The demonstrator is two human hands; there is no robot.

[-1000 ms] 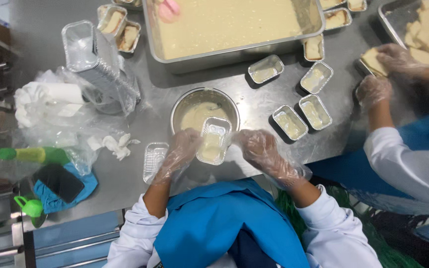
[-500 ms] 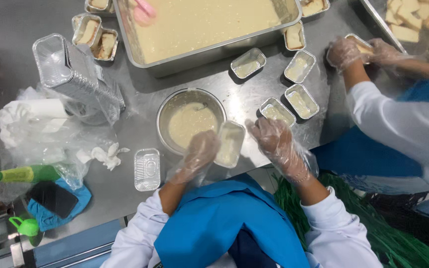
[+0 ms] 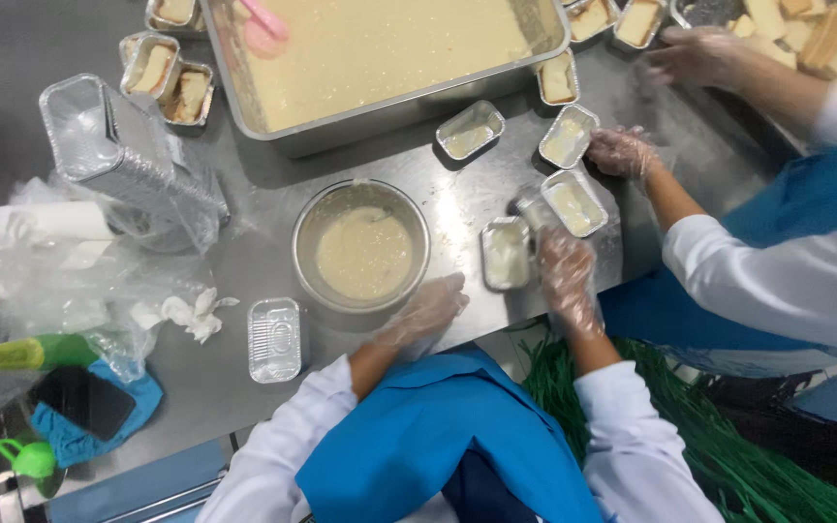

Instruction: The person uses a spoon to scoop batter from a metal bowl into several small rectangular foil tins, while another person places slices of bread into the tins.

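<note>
Both my hands wear thin clear plastic gloves. My right hand [image 3: 564, 276] grips the right rim of a small foil tray [image 3: 506, 254] filled with pale batter, which rests on the steel table. My left hand [image 3: 428, 312] holds nothing, with loose fingers just off the near right edge of a round metal bowl [image 3: 307, 225] half full of the same batter. Another filled foil tray [image 3: 573, 201] lies just beyond my right hand. An empty foil tray [image 3: 275, 339] sits to the left of my left hand.
A large steel pan [image 3: 380, 121] of batter with a pink spatula [image 3: 263, 19] stands behind the bowl. A co-worker's gloved hand [image 3: 622, 150] touches filled trays at right; bread slices [image 3: 825, 39] lie beyond. Stacked foil trays [image 3: 118, 145], plastic bags [image 3: 41, 261] and a phone [image 3: 79, 397] crowd the left.
The filled tray I held over the bowl has moved right and now sits on the table. My left hand has let go of it; my right hand has come onto its rim.
</note>
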